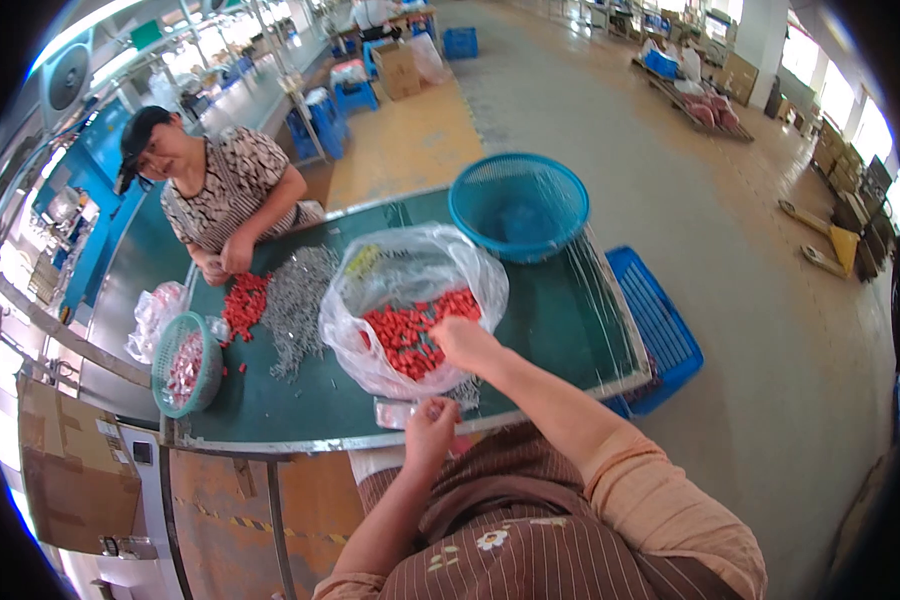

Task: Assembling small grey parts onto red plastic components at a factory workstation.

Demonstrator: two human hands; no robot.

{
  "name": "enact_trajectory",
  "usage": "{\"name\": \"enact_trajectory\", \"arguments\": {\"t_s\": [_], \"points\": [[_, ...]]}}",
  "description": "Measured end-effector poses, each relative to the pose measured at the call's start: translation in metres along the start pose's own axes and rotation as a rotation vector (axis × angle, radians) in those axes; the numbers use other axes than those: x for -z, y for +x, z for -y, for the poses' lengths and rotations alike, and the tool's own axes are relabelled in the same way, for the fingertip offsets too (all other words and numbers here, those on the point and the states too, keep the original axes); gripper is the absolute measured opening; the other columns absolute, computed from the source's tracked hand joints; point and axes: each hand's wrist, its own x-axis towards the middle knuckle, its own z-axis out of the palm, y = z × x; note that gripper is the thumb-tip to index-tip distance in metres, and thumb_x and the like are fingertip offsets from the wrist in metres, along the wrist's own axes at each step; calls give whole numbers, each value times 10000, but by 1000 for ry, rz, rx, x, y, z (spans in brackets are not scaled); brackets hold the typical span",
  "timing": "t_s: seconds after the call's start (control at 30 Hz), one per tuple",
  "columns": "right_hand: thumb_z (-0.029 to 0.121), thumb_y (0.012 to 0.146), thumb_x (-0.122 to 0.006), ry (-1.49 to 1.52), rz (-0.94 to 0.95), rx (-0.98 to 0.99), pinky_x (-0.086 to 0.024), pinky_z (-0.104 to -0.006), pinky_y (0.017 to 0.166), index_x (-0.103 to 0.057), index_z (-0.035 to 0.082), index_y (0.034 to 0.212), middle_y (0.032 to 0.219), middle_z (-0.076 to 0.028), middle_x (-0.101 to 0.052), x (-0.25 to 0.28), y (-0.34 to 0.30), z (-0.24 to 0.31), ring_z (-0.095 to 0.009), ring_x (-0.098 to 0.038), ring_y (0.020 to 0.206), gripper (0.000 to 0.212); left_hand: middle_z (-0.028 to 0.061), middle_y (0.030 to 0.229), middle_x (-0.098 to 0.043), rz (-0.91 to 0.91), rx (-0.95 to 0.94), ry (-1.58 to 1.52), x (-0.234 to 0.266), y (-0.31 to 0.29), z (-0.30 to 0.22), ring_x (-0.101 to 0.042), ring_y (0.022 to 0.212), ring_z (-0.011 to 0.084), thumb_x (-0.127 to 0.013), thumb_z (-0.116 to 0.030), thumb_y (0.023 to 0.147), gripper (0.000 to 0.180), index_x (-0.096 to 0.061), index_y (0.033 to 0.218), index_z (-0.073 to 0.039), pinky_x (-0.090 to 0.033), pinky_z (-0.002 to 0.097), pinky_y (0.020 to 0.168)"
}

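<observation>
A large clear plastic bag [345, 325] stands open on the green table, with many small red pieces [402, 338] inside. My right hand [467, 346] reaches over its near right rim into the red pieces, fingers curled together; whatever they grip is hidden. Close to the table's front edge, my left hand [432, 428] is closed with its fingertips pinched, and I cannot make out what is in them. Just beside it lies a small clear packet [394, 413] with something pinkish in it. Small grey metal-looking pieces [467, 392] lie partly under the bag, near my left hand.
A co-worker [232, 190] sits across the table's left end, hands together by a red pile [244, 305] and a grey pile [300, 300]. A green basket [210, 365] holds clear packets. An aqua basket [520, 205] stands far right; a blue crate [660, 320] sits beyond the right edge.
</observation>
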Motion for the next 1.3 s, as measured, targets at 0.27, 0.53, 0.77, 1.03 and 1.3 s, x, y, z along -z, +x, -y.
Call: {"name": "enact_trajectory", "arguments": {"t_s": [0.27,0.53,0.77,1.03,1.3], "points": [[126,841,-605,490,34,-153,-483,-411,674,-610,8,921,825,-164,-634,113,-57,86,-359,-605,757,143,25,657,-580,-35,-40,-93,0,6,-27,-431,437,55,-612,-94,869,97,-553,845,-20,-313,210,392],[105,826,-589,119,-28,21,-489,-418,642,-597,33,848,857,-130,-560,91,-94,90,-332,-599,774,76,33,677,-587,-20,-58,-36,-9,-4,-20,-445,462,55,-610,-101,887,96,-548,886,-28,-335,210,393],[76,783,-568,-78,-1,111,-494,-399,619,-567,55,800,830,-99,-523,88,-94,89,-284,-601,753,27,20,669,-589,35,29,-206,-9,8,-14,-471,455,62,-604,-123,888,109,-550,854,-34,-338,230,383],[94,791,-585,-125,-38,174,-486,-393,638,-587,65,773,798,-99,-526,90,-85,98,-269,-588,742,34,12,643,-536,63,105,-169,0,11,-13,-429,452,68,-551,-146,902,62,-564,874,-93,-328,248,389],[73,796,-573,-168,151,87,-508,-387,658,-588,48,822,806,-123,-562,100,-100,105,-298,-612,777,39,-7,679,-537,49,75,-142,-17,-4,4,-440,503,52,-594,-200,918,171,-542,859,-49,-337,220,416]]}}
